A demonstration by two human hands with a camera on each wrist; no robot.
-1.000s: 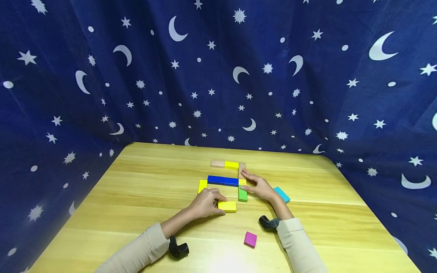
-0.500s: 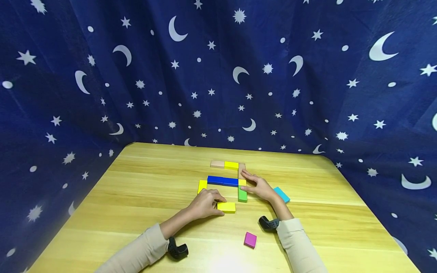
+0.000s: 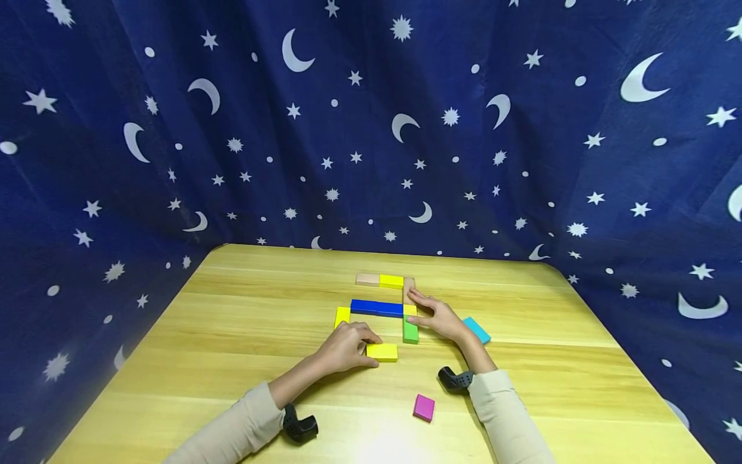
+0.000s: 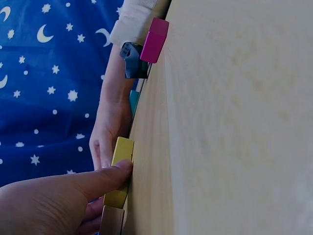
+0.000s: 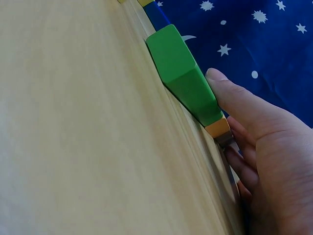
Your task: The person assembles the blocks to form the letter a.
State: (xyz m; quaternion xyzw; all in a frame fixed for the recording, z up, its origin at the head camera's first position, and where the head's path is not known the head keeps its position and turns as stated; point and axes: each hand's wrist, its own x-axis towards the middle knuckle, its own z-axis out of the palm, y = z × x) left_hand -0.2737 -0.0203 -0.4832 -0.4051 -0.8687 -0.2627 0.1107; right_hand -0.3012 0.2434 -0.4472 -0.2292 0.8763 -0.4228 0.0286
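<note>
Yellow blk (image 3: 382, 352) nudged left w/ L grip (image 3: 344, 348), gap to green blk (image 3: 410, 332).

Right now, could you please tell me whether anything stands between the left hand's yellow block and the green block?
Nothing visible does: only tabletop shows between the held yellow block and the green block; the right hand is at the latter's far end.
</note>
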